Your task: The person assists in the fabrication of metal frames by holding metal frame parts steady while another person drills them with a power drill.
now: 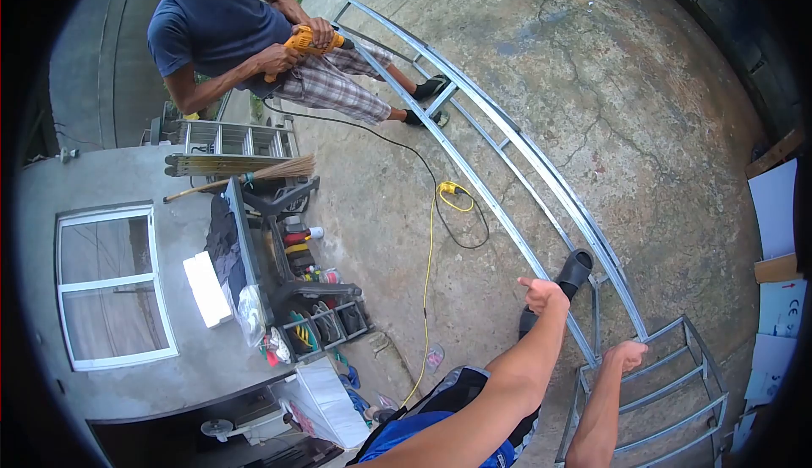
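A long, curved metal frame [507,140] of galvanised channels and crosspieces stretches from the far person down to my side. My right hand [624,356] is closed around its near end, beside a smaller metal rack [668,399] with several bars. My left hand [544,294] extends one finger to the left, the others curled. Its wrist overlaps the frame's left rail in this view, just by my dark shoe [575,272]. At the far end another person [228,36] holds a yellow power drill [306,41] in both hands, with the frame by their legs.
A black cord joined to a yellow extension cord [430,273] crosses the concrete floor [381,214]. Along the left stand a ladder [237,140], a broom [283,168] and a tool-filled shelf [292,256]. White boxes [774,299] line the right edge.
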Available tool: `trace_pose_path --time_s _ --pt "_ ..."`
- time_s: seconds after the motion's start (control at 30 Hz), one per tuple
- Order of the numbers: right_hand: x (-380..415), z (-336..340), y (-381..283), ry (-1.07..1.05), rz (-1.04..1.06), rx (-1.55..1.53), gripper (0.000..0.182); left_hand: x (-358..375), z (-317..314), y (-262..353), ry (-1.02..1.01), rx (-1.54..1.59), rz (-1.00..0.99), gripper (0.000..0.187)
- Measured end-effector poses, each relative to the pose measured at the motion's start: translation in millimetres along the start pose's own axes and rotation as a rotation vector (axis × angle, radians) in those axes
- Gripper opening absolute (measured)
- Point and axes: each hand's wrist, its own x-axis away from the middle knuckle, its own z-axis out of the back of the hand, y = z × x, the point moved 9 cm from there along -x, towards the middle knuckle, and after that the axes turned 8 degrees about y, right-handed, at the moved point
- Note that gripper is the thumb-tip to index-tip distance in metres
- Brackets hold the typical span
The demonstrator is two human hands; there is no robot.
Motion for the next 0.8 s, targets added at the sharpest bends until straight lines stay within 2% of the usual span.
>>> trace_pose_path --time_s 0.13,0.23,0.33,0.43,0.47,0.5,0.57,0.67,0.8 --pt "-4 -3 2 0.014 -0.009 -0.011 0.067 13 8 4 0.028 0.033 0.027 0.085" --pt "-4 -4 4 0.003 -0.019 -0.025 0.066 37 24 14 -0.047 0.096 0.081 0.084" --pt "-4 -3 -19 -0.021 -0.013 -0.018 0.066 0 -27 -7 0.010 0.011 -0.008 0.083" --pt "-1 0 -19 -0.012 -0.003 -0.004 0.066 19 -4 5 0.066 -0.070 -0.012 0.082" --pt "0 0 -12 0.008 -0.001 0.002 0.065 13 -2 5 0.033 -0.048 -0.044 0.080" --pt "-3 -9 -6 0.017 -0.006 -0.011 0.065 37 18 15 -0.029 0.100 0.045 0.081" --pt "-10 -7 17 0.044 -0.013 0.008 0.065 17 22 14 0.036 -0.025 -0.026 0.080" --pt "-8 -7 8 0.026 -0.023 -0.012 0.064 26 21 15 0.096 -0.013 -0.052 0.079" --pt "1 -1 2 0.007 -0.003 -0.026 0.065 26 19 16 0.073 -0.007 -0.054 0.077"
